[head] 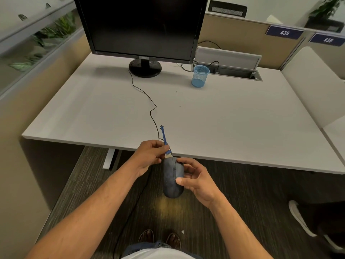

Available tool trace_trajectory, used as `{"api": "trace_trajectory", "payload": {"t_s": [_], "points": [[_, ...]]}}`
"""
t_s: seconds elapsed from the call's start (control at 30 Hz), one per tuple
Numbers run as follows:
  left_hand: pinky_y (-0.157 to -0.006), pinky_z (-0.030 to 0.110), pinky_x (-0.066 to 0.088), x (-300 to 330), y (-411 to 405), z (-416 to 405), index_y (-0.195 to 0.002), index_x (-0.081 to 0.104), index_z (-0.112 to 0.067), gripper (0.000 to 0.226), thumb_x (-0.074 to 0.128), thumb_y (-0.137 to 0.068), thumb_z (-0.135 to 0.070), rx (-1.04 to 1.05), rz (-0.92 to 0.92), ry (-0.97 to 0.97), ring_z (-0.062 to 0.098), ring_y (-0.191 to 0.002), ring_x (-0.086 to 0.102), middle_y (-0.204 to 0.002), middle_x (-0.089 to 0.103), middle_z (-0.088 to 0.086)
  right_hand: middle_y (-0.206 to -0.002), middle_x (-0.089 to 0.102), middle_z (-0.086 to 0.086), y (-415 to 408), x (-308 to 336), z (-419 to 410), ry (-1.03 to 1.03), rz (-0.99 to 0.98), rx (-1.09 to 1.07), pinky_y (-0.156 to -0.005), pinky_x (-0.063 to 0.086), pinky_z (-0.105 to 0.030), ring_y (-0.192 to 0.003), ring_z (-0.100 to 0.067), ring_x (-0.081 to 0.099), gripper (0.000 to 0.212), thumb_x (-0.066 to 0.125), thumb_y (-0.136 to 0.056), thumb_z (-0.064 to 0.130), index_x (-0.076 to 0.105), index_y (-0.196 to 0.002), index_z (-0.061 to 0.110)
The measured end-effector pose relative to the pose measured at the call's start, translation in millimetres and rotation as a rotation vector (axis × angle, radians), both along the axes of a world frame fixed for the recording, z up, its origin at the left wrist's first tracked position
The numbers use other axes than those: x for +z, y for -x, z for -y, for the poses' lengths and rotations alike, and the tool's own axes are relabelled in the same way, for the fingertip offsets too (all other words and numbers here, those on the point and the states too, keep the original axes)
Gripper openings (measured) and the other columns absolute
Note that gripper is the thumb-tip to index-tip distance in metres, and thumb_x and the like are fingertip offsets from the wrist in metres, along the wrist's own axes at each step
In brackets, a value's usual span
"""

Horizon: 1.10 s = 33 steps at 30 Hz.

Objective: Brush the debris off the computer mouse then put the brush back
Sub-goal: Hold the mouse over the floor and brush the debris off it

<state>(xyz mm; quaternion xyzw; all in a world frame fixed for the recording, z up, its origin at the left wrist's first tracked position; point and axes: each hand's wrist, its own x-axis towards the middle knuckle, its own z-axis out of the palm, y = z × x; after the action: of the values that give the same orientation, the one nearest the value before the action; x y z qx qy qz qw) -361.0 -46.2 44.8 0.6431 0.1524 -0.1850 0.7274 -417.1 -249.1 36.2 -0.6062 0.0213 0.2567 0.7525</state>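
A dark, dusty computer mouse (170, 179) is held in the air just in front of the desk's near edge, over the floor. My right hand (196, 181) grips it from the right side, thumb on top. My left hand (149, 156) pinches a small blue brush (165, 143) near its head. The pale bristles touch the mouse's front end, and the thin handle points away over the desk. The mouse's black cable (152, 111) runs across the desk towards the monitor.
On the white desk (233, 118) stand a black monitor (143, 27) at the back and a blue mesh pen cup (200, 76) to its right, beside an open cable tray (237, 71). Yellowish dust lies on the carpet (168, 206) below the mouse. Another person's shoe (300, 219) shows at right.
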Motion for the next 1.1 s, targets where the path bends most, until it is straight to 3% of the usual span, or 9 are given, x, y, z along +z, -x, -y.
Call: {"api": "trace_trajectory", "payload": {"t_s": [0.13,0.33,0.57,0.9,1.1], "points": [[-0.058,0.021,0.051,1,0,-6,-0.093,0.072,-0.009,0.009,0.074,-0.088,-0.017,-0.027,-0.027,0.03,0.012,-0.069,0.061,-0.082,0.071,0.007,-0.127,0.064,-0.015,0,-4,6,-0.024,-0.014,-0.042,-0.082,0.059,-0.044,-0.114,-0.034,0.068,0.059,0.086,-0.066,0.004,0.072,-0.119,0.026],[-0.058,0.021,0.053,-4,1,-13,-0.091,0.072,-0.008,0.009,0.075,-0.088,-0.016,-0.029,-0.066,0.042,0.01,-0.065,0.062,-0.078,0.069,0.006,-0.121,0.07,-0.009,-1,-7,7,-0.061,-0.028,-0.063,-0.084,0.059,-0.046,-0.113,-0.031,0.069,0.064,0.091,-0.062,0.011,0.071,-0.121,0.024],[-0.063,0.022,0.057,-5,8,-9,-0.1,0.07,-0.007,0.012,0.072,-0.088,-0.009,0.082,0.071,0.14,0.014,-0.071,0.068,-0.081,0.072,0.006,-0.125,0.069,-0.011,-5,-7,5,-0.12,-0.045,-0.097,-0.083,0.059,-0.048,-0.118,-0.03,0.066,0.066,0.09,-0.063,0.009,0.069,-0.125,0.019],[-0.067,0.023,0.058,-7,13,-7,-0.097,0.071,-0.005,0.009,0.068,-0.091,-0.011,0.045,0.149,0.17,0.017,-0.075,0.071,-0.082,0.073,0.01,-0.129,0.067,-0.015,-13,-8,6,-0.197,-0.061,-0.156,-0.08,0.06,-0.046,-0.122,-0.033,0.063,0.062,0.081,-0.07,-0.001,0.066,-0.128,0.013],[-0.068,0.023,0.058,-2,21,0,-0.098,0.071,-0.003,0.027,0.072,-0.08,-0.023,0.003,0.19,0.171,0.019,-0.075,0.071,-0.083,0.073,0.013,-0.129,0.067,-0.015,-20,-5,10,-0.238,-0.087,-0.215,-0.079,0.061,-0.046,-0.12,-0.034,0.064,0.063,0.085,-0.066,0.004,0.069,-0.125,0.018]]}}
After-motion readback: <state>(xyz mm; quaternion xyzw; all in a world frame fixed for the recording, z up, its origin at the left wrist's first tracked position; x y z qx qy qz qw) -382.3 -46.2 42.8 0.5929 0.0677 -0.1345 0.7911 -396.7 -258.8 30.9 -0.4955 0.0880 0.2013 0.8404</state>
